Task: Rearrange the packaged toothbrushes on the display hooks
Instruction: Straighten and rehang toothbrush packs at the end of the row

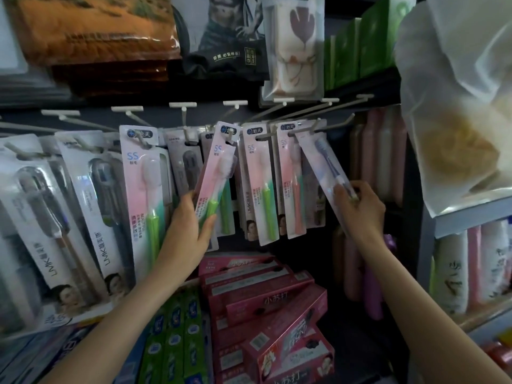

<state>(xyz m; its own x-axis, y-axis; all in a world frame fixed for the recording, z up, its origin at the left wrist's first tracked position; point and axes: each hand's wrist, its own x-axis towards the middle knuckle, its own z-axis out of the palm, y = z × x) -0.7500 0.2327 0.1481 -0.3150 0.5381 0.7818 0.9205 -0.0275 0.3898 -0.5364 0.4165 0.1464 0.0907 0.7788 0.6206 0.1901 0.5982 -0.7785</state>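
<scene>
Display wall: dark back panel carrying a row of white display hooks [277,135], each with a flat price tab at its tip; the hooks stand close together. Shelf above holds bagged goods; shelf below holds red cartons [266,297] and green cartons [177,336].

Hanging stock: large LMK blister packs [91,206] at the left; slimmer pink SS cards [257,187] at centre.

Pink-card toothbrush pack [214,176], green handle: tilted, top at a centre hook. Left hand [191,231] grips its lower half, thumb across the front. Judged light, with a stiff card, a slick blister and a tearable hang hole.

Clear slim toothbrush pack [324,173], blue brush: slanted, top at a right-hand hook. Right hand [357,200] pinches its lower part. Judged very light and flexible; best held low and steered by its top.
</scene>
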